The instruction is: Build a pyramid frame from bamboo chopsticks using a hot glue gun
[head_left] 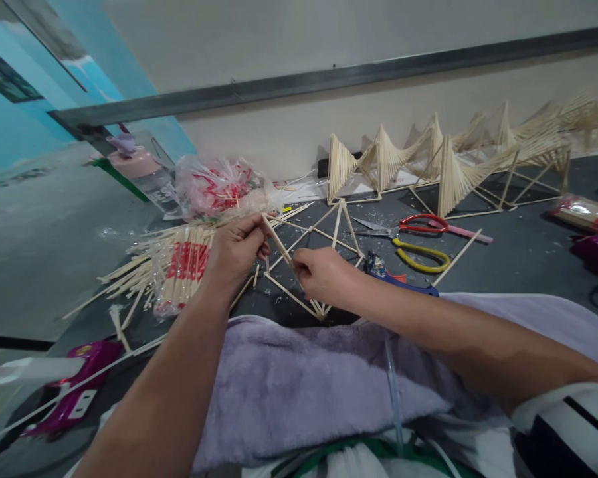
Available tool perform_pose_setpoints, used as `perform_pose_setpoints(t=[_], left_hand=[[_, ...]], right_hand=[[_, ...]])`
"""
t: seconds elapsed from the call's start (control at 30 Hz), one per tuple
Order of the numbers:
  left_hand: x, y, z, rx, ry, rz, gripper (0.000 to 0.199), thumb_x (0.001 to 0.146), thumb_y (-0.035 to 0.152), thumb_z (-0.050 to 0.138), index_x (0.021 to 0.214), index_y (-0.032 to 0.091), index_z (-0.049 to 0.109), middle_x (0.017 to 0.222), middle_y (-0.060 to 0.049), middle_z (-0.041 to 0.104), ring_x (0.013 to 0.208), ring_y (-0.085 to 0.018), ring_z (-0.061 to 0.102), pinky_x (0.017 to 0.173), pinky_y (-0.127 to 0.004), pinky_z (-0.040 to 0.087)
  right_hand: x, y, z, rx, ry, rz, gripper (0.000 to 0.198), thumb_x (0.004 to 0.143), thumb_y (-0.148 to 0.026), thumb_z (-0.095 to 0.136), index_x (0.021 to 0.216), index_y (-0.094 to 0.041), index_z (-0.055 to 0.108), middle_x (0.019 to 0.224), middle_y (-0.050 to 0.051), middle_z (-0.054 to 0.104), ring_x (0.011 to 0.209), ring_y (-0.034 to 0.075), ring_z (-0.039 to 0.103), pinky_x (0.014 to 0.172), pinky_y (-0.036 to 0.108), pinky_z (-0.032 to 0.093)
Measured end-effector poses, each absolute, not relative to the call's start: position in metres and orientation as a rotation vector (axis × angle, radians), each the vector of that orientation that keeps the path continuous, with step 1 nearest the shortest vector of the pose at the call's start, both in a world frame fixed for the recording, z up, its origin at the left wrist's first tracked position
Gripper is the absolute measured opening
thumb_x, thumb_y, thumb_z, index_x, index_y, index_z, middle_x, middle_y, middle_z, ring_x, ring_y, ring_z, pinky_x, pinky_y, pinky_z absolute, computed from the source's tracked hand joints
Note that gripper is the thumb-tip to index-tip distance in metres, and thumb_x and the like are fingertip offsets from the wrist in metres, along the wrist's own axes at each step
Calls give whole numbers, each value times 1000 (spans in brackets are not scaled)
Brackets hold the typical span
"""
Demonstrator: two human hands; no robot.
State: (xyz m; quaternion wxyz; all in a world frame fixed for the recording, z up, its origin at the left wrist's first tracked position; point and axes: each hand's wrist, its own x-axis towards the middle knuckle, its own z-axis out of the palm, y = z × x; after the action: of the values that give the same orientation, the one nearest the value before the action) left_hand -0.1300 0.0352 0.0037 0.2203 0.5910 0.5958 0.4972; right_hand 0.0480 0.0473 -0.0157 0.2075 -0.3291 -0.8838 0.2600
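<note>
Taking the stick frame [310, 230] on the dark table [513, 259] as my landmark, I look in from afar and start well to its left, where a purple glue gun [97, 362] lies. Nearer the frame come loose sticks [124, 272] and a plastic-wrapped bundle [182, 269]. Just beside the frame's left side, my left hand [236, 252] is closed at thumb and forefinger, pinching the upper end of a slanting stick [278, 240]. It runs down over the frame's left part; I cannot tell whether its lower end is joined there. My right hand [323, 272], over the frame's middle, has its fingers drawn in on the same stick lower down, their tips partly hidden from me. I judge the frame very light, stiff along each stick but fragile at the corners, where a twist could crack a joint. The wood looks dry enough not to slip, so a light pinch near an end suits me better than squeezing mid-span, which could bow or snap it. Just right of the frame lie a blue-handled tool [404, 284] and scissors [395, 232]; beyond, farther right, stand fanned stick models [446, 176].
</note>
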Motion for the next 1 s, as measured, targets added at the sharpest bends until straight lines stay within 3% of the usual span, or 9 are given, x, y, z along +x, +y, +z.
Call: perform_pose_setpoints(t=[0.3, 1.0], left_hand=[[-131, 32, 13, 1379, 1495, 1327, 29, 76, 34, 54, 98, 19, 64, 77, -3, 62, 50, -9, 53, 41, -18, 39], [-122, 37, 7, 1626, 1600, 1502, 30, 76, 37, 55, 97, 18, 66, 75, -2, 63, 44, -5, 41, 41, -19, 31]], right_hand=[[48, 48, -17, -891, -2444, 740, 16, 72, -12, 44, 77, -17, 58, 62, 0, 59, 56, 10, 53, 48, 18, 29], [45, 52, -21, -920, -2436, 789, 18, 71, -13, 44, 79, -17, 59, 65, 1, 61, 60, 11, 56, 48, 18, 31]])
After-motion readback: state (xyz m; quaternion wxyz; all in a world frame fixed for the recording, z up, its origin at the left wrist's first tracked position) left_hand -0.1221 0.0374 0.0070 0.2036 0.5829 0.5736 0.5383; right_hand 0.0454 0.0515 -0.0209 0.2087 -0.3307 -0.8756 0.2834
